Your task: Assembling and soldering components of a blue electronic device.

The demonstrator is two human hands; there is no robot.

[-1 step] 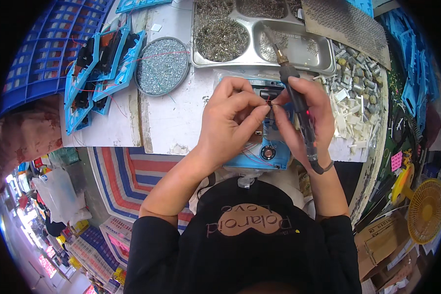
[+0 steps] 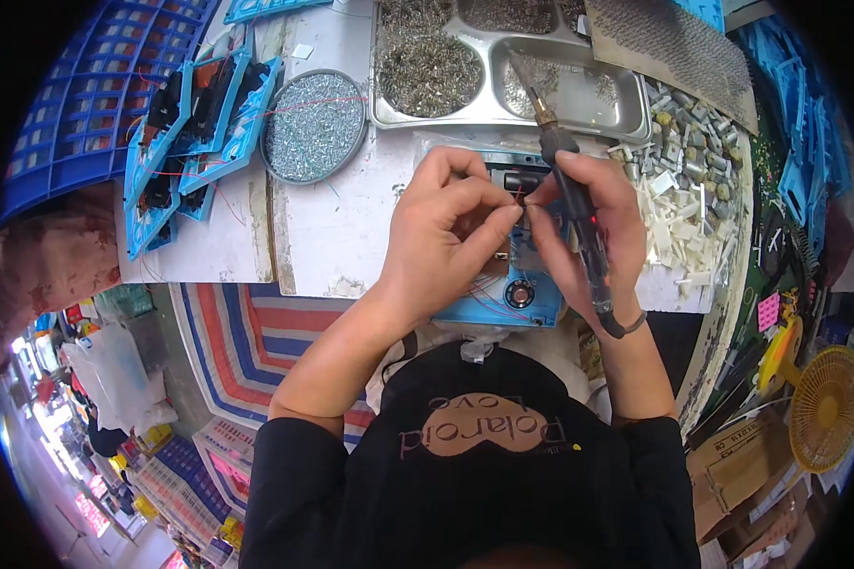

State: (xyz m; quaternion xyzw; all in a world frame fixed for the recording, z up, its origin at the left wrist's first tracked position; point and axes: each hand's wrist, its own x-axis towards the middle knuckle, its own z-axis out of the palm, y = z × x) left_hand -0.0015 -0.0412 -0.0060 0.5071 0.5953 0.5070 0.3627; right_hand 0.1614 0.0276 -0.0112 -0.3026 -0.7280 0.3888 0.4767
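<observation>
A light-blue plastic housing (image 2: 489, 311) with loose red wires and a round dark part lies in front of me, partly hidden under both hands. My left hand (image 2: 455, 218) is closed over its upper part, thumb and forefinger pinching a thin wire (image 2: 519, 193). Close against those fingertips, my right hand (image 2: 603, 218) pinches at the same spot with thumb and fingers; the tiny parts there are hard to make out. Across that palm lies a black soldering iron (image 2: 579, 194), its slim metal tip pointing up and away, with a small red light on the handle.
Beyond the housing stands a metal compartment tray (image 2: 503, 123) of small metal parts. To its left are a round dish of screws (image 2: 313, 128) and stacked blue housings (image 2: 223, 142). White plastic pieces (image 2: 678, 223) and metal parts lie right. A yellow fan (image 2: 821, 408) stands far right.
</observation>
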